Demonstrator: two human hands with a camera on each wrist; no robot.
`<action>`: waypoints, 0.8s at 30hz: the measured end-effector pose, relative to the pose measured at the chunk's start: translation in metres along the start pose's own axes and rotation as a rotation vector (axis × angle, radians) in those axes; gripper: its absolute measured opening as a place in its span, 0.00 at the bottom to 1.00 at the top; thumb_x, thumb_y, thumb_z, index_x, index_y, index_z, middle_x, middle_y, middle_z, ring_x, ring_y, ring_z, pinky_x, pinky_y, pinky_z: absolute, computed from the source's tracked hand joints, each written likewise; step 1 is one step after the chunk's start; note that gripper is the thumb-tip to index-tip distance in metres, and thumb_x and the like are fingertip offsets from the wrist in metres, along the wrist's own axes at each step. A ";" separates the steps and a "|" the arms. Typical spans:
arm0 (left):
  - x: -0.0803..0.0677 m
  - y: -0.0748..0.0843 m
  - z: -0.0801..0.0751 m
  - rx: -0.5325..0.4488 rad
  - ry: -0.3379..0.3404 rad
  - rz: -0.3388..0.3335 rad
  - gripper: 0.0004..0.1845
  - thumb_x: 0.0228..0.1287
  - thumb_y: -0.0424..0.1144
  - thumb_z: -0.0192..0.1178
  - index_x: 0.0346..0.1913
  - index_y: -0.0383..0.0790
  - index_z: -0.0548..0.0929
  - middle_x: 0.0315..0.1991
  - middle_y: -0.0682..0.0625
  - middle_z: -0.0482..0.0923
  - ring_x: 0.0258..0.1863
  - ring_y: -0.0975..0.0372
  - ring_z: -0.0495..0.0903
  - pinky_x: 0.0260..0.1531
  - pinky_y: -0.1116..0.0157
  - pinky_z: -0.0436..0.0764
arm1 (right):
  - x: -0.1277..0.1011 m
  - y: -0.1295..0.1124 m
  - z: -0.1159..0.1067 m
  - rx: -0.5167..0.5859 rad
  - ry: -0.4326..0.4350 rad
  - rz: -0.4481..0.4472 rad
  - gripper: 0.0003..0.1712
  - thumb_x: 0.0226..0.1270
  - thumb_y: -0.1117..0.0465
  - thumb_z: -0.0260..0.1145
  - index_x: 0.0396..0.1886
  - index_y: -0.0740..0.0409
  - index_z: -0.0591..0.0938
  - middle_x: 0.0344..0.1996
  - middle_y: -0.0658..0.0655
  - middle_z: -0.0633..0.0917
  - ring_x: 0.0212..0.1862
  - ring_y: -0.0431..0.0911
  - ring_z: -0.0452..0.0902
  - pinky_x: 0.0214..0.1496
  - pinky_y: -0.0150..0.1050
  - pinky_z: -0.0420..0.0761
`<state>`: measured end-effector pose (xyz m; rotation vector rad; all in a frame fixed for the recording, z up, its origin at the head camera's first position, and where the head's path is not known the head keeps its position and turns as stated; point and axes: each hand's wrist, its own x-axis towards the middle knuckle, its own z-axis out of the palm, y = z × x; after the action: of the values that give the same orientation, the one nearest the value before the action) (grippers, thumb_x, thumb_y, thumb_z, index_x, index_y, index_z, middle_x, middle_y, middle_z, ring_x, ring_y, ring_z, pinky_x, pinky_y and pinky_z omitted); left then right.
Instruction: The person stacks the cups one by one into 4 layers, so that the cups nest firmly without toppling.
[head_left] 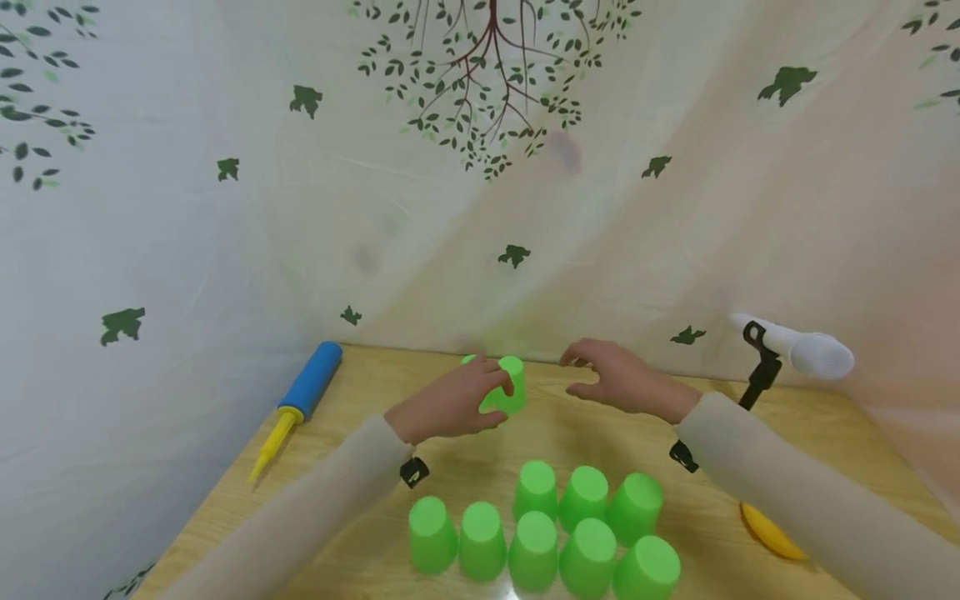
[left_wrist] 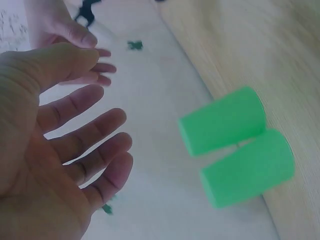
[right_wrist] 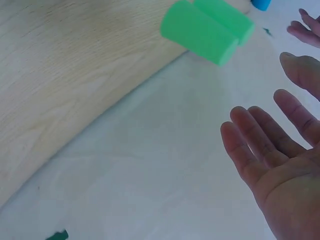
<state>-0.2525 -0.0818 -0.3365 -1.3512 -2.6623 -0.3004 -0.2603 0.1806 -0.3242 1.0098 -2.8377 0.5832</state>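
Two bright green cups (head_left: 513,385) stand upside down side by side at the back of the table. My left hand (head_left: 459,402) hovers in front of them, hiding part of the pair in the head view. Its fingers are loosely bent, and the left wrist view shows nothing in the palm, with both cups (left_wrist: 247,169) apart from the fingers. To the right of the pair, my right hand (head_left: 626,379) is held in the air with relaxed fingers and thumb apart. In the right wrist view its palm (right_wrist: 295,185) is bare and the cups (right_wrist: 197,32) stand beyond the fingertips.
Nearer me, several upturned green cups (head_left: 534,550) stand in two rows on the wooden table (head_left: 360,533). A blue and yellow hand pump (head_left: 311,379) lies at the left edge. On the right are a white microphone (head_left: 798,346) on a black holder and a yellow object (head_left: 772,533) partly behind my sleeve.
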 end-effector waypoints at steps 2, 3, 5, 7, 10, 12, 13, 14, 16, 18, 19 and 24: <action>-0.003 0.010 -0.003 -0.003 -0.020 0.029 0.15 0.53 0.49 0.58 0.41 0.46 0.74 0.37 0.59 0.69 0.38 0.66 0.66 0.40 0.69 0.67 | -0.011 -0.005 -0.004 -0.014 0.008 -0.016 0.20 0.52 0.45 0.62 0.43 0.46 0.73 0.40 0.44 0.74 0.43 0.41 0.70 0.43 0.40 0.71; -0.004 0.015 -0.004 -0.001 -0.029 0.047 0.15 0.53 0.49 0.58 0.41 0.46 0.74 0.37 0.59 0.69 0.39 0.66 0.66 0.40 0.69 0.67 | -0.016 -0.008 -0.005 -0.022 0.010 -0.026 0.20 0.52 0.44 0.61 0.43 0.46 0.73 0.40 0.43 0.73 0.43 0.41 0.69 0.43 0.40 0.71; -0.007 0.023 -0.005 0.003 -0.049 0.076 0.15 0.53 0.50 0.58 0.40 0.47 0.74 0.38 0.59 0.70 0.39 0.66 0.66 0.40 0.70 0.67 | -0.027 -0.012 -0.004 -0.040 0.020 -0.052 0.20 0.52 0.44 0.61 0.43 0.45 0.73 0.40 0.41 0.73 0.43 0.39 0.69 0.42 0.38 0.71; -0.009 0.031 -0.005 0.009 -0.068 0.104 0.14 0.52 0.50 0.58 0.40 0.48 0.74 0.38 0.60 0.71 0.38 0.66 0.66 0.39 0.70 0.67 | -0.037 -0.016 0.000 -0.044 0.020 -0.079 0.18 0.52 0.46 0.62 0.43 0.44 0.73 0.40 0.40 0.73 0.42 0.37 0.69 0.41 0.37 0.71; -0.011 0.040 -0.004 0.009 -0.101 0.137 0.14 0.51 0.50 0.59 0.39 0.49 0.75 0.37 0.62 0.71 0.36 0.67 0.65 0.36 0.72 0.66 | -0.054 -0.023 0.008 -0.025 -0.014 -0.100 0.17 0.52 0.49 0.63 0.42 0.41 0.73 0.39 0.37 0.72 0.42 0.34 0.69 0.40 0.35 0.72; -0.012 0.045 -0.002 0.017 -0.121 0.162 0.15 0.50 0.51 0.60 0.39 0.49 0.75 0.37 0.63 0.71 0.35 0.67 0.65 0.36 0.72 0.66 | -0.065 -0.028 0.013 -0.004 -0.051 -0.107 0.16 0.53 0.49 0.63 0.42 0.39 0.72 0.40 0.37 0.71 0.42 0.34 0.69 0.40 0.35 0.72; -0.012 0.047 -0.001 0.025 -0.132 0.173 0.15 0.50 0.51 0.60 0.39 0.50 0.75 0.37 0.63 0.71 0.35 0.67 0.65 0.36 0.73 0.66 | -0.070 -0.030 0.016 0.008 -0.069 -0.109 0.16 0.53 0.49 0.63 0.42 0.38 0.72 0.40 0.37 0.71 0.42 0.34 0.69 0.40 0.35 0.72; -0.013 0.048 0.001 0.031 -0.142 0.187 0.15 0.50 0.52 0.60 0.39 0.50 0.75 0.37 0.63 0.71 0.35 0.67 0.64 0.36 0.73 0.65 | -0.074 -0.031 0.018 0.013 -0.082 -0.118 0.15 0.53 0.49 0.62 0.42 0.38 0.72 0.41 0.37 0.71 0.42 0.35 0.69 0.40 0.35 0.72; -0.012 0.051 0.003 0.044 -0.162 0.214 0.16 0.49 0.52 0.60 0.39 0.49 0.75 0.38 0.63 0.71 0.36 0.68 0.64 0.36 0.74 0.65 | -0.082 -0.034 0.023 0.024 -0.107 -0.132 0.15 0.53 0.49 0.62 0.41 0.38 0.72 0.43 0.38 0.71 0.43 0.36 0.69 0.40 0.35 0.72; -0.011 0.054 0.006 0.059 -0.179 0.235 0.15 0.49 0.52 0.61 0.38 0.49 0.76 0.38 0.63 0.71 0.35 0.68 0.64 0.35 0.75 0.65 | -0.088 -0.036 0.026 0.034 -0.126 -0.143 0.15 0.53 0.50 0.63 0.42 0.39 0.73 0.44 0.39 0.71 0.43 0.37 0.70 0.39 0.35 0.72; -0.011 0.055 0.007 0.061 -0.189 0.243 0.15 0.48 0.52 0.61 0.38 0.49 0.76 0.37 0.62 0.72 0.34 0.68 0.64 0.35 0.75 0.65 | -0.090 -0.036 0.028 0.037 -0.133 -0.146 0.15 0.53 0.51 0.63 0.42 0.40 0.73 0.44 0.40 0.71 0.43 0.38 0.70 0.39 0.35 0.73; -0.008 0.059 0.011 0.086 -0.228 0.254 0.15 0.47 0.51 0.62 0.37 0.50 0.76 0.34 0.62 0.72 0.31 0.68 0.64 0.31 0.75 0.64 | -0.095 -0.036 0.032 0.068 -0.142 -0.145 0.17 0.52 0.52 0.64 0.43 0.41 0.73 0.43 0.40 0.71 0.41 0.37 0.70 0.38 0.35 0.73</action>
<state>-0.2002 -0.0517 -0.3419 -1.7659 -2.5961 -0.0028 -0.1614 0.1992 -0.3602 1.3057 -2.8480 0.6208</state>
